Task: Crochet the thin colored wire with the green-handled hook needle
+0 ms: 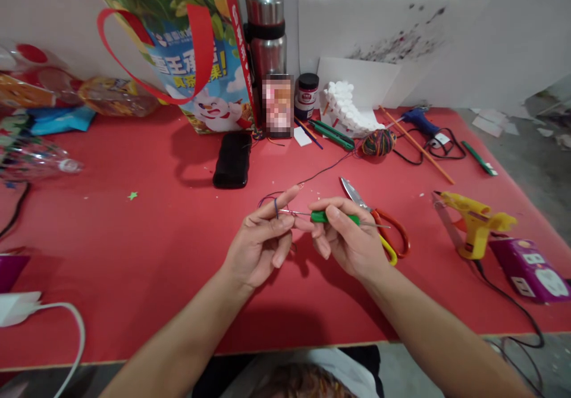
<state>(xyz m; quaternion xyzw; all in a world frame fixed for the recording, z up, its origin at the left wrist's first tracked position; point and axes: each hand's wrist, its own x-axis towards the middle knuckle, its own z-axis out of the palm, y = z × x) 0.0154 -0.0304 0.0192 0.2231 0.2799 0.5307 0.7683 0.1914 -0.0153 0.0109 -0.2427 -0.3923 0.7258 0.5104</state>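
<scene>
My right hand (354, 240) grips a crochet hook (322, 216) by its green handle, and the metal shaft points left. A dark strand of yarn (276, 209) loops around the raised index finger of my left hand (256, 246). The thumb and middle finger of that hand pinch together by the hook's tip, where a small bit of yarn shows. What exactly they pinch is mostly hidden. From there the strand runs up and right to a multicoloured yarn ball (379, 142). Scissors (379, 219) with orange and yellow handles lie just beyond my right hand.
A black phone (232, 160) lies behind my hands. Farther back stand a bag (214, 65), a steel thermos (266, 35) and a propped phone (278, 106). At right are a yellow glue gun (477, 222), a purple box (530, 267) and a green cutter (332, 134).
</scene>
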